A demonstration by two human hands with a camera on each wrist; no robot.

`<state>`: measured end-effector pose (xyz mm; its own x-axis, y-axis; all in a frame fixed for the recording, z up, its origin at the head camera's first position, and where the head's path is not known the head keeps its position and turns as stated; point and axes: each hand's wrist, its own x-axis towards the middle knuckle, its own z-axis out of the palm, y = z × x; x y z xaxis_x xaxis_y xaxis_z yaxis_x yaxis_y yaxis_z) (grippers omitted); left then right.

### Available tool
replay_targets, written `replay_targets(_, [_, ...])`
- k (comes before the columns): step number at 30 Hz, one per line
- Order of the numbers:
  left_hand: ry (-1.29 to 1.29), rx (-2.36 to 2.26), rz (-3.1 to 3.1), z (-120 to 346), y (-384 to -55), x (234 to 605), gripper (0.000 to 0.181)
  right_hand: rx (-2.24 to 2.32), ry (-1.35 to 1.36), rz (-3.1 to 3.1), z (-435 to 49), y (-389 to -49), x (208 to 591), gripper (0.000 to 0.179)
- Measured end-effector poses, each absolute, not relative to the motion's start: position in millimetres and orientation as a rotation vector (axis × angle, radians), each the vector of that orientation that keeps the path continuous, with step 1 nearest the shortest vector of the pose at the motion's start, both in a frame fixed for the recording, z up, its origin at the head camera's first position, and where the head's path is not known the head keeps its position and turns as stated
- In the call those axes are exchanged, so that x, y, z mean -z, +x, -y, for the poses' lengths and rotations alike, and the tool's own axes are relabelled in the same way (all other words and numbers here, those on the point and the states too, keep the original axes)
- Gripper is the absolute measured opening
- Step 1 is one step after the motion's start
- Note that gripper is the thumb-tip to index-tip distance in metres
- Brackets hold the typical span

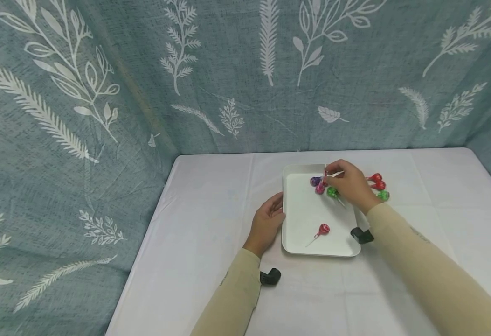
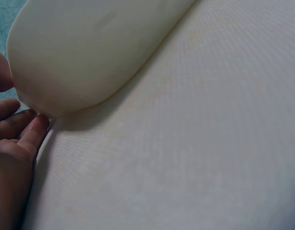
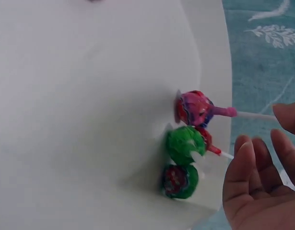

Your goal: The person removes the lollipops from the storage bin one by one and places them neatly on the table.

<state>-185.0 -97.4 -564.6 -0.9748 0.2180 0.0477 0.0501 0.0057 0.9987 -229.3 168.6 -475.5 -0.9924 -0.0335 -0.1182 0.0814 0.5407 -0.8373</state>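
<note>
My left hand (image 1: 266, 224) holds the left side of a white tray (image 1: 301, 219), fingertips right at the rim. In the left wrist view, bent fingers (image 2: 37, 127) touch the tray's outer wall (image 2: 89, 62). Over the tray's far right part, my right hand (image 1: 350, 184) holds a pink lollipop (image 1: 320, 189) by its stick. In the right wrist view a fingertip (image 3: 286, 117) meets the end of that white stick (image 3: 255, 116). Green lollipops (image 3: 185, 143) and a partly hidden red one lie beside it. A purple lollipop (image 1: 314, 181) is also in this group.
A single red lollipop (image 1: 323, 228) lies in the tray's near half. Outside the tray, on the white tablecloth (image 1: 417, 224), two red lollipops (image 1: 379, 185) and a green one (image 1: 383, 195) sit past the right hand. A patterned teal curtain (image 1: 245, 116) hangs behind the table.
</note>
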Motion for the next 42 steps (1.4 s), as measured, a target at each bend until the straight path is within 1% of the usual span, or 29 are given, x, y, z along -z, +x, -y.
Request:
replay_targets(10, [0.277, -2.108, -2.138, 98, -185, 564, 0.058, 1.463, 0.006, -2.656, -162, -235, 489, 0.037])
replay_targets(20, [0.287, -2.12, -2.127, 98, -186, 565, 0.058, 1.395, 0.005, -2.704, -155, -237, 492, 0.033])
replay_targets(27, [0.282, -2.124, -2.124, 97, -186, 565, 0.058, 1.31, 0.019, -2.729, -152, -237, 493, 0.035])
replay_targets(42, [0.264, -2.099, -2.148, 96, -186, 563, 0.058, 1.121, -0.103, -2.706, -147, -238, 498, 0.031])
